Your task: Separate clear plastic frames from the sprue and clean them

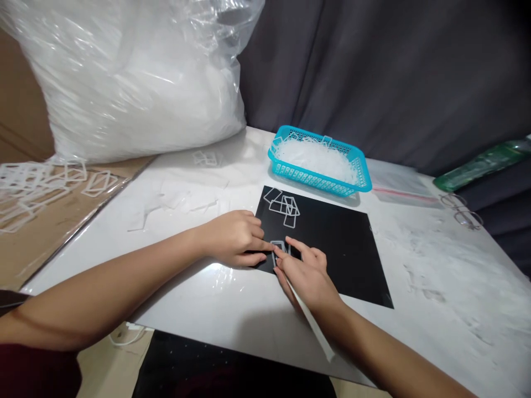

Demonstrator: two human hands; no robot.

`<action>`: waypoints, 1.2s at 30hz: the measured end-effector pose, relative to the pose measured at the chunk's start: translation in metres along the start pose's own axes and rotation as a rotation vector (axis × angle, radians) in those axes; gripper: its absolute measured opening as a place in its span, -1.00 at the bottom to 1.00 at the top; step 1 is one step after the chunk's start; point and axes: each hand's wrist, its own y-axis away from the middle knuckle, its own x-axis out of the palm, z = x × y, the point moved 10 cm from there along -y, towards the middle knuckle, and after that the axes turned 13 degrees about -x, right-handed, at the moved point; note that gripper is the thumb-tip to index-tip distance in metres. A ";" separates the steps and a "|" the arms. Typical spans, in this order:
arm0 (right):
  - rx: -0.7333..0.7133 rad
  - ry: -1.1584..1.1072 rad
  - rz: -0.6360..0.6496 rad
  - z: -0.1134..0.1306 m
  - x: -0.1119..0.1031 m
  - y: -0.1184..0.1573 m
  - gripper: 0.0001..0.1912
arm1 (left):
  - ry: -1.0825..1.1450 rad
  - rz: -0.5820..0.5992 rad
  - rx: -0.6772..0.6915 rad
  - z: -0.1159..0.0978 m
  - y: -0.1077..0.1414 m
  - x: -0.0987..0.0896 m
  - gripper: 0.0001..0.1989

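Note:
A black sheet [352, 243] lies on the white table. My left hand [238, 237] rests at the sheet's left edge, its index finger stretched out to a small pale rectangular frame [277, 243]. My right hand [307, 271] is over the sheet's lower left part, with a long thin white tool [311, 323] held in it, its rear end pointing toward me. The tool's tip is hidden by the fingers near the small frame. Several similar frames [286, 207] overlap at the sheet's upper left.
Behind the sheet stands a blue basket [319, 181] heaped with white pieces. A large plastic bag [145, 88] fills the back left, near loose frames [33, 182] on cardboard. Glasses [464, 213], a clear pouch [406, 188] and a green bottle [485, 166] are at the right.

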 end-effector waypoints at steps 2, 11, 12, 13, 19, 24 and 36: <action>-0.049 0.052 0.022 0.004 0.005 0.002 -0.77 | -0.009 -0.001 0.008 -0.002 0.000 0.003 -0.72; 0.080 0.042 -0.247 -0.028 -0.047 0.012 -0.84 | 0.007 -0.020 0.004 -0.006 -0.006 0.003 -0.80; 0.096 0.033 -0.287 -0.035 -0.058 0.014 -0.86 | 0.016 -0.018 0.005 -0.006 -0.007 0.003 -0.81; 0.107 0.035 -0.334 -0.042 -0.069 0.017 -0.88 | 0.028 -0.013 0.006 -0.006 -0.008 0.003 -0.82; 0.331 0.331 -0.592 -0.088 -0.140 0.057 -0.93 | 0.053 0.006 0.014 -0.009 -0.008 0.006 -0.81; 0.826 0.482 -0.373 -0.171 -0.170 0.121 -0.86 | 0.114 -0.002 0.009 -0.009 -0.006 0.005 -0.81; 0.198 -0.285 0.055 -0.069 -0.044 0.022 -0.75 | 0.080 0.010 -0.074 -0.004 -0.009 0.001 -0.80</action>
